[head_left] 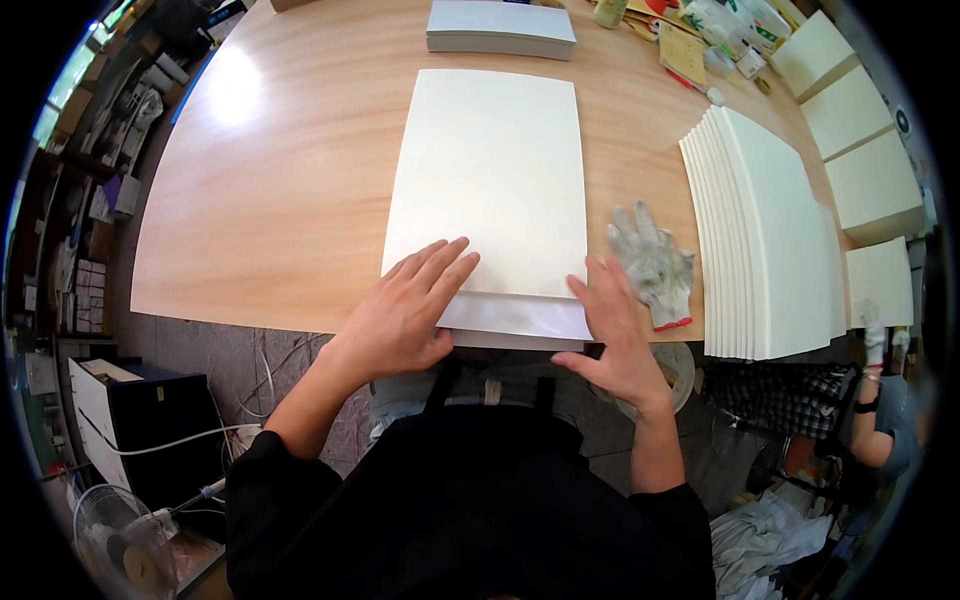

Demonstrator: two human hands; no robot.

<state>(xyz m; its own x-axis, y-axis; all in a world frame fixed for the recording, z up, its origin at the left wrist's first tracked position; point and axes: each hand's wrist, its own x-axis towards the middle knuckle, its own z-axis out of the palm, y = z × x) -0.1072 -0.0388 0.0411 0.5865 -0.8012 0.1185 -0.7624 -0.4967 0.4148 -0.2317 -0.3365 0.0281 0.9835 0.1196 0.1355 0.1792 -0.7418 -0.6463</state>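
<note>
The left hand (pixel 405 315) lies flat, fingers spread and pressed down on the near left corner of a cream board (pixel 487 185). The right hand (pixel 615 325) is also open, fingers together and flat against the board's near right edge. Neither grip pinches anything; both only press and steady.

The board lies lengthwise on the desk (pixel 290 190), its near end at the desk's front edge. Under that near end a white sheet (pixel 520 318) sticks out, just past the desk's edge, between the two hands. Whether board and sheet are stuck together cannot be told.

Just right of the right hand lies a knit glove (pixel 655 265) with a red cuff, apart from the board. Farther right a fanned stack (pixel 760 235) of like boards rests on the desk, and more cream pieces (pixel 865 150) stand beyond it. A grey stack (pixel 500 28) sits at the far end, behind the board.

Risks, as I judge them: the board and sheet overhang the front edge, so uneven pressure from one hand could skew the board over the sheet or tip the near end down. Flat palms give little hold, so a slide toward the body could push the sheet off the desk. A sweep to the right could catch the glove.
</note>
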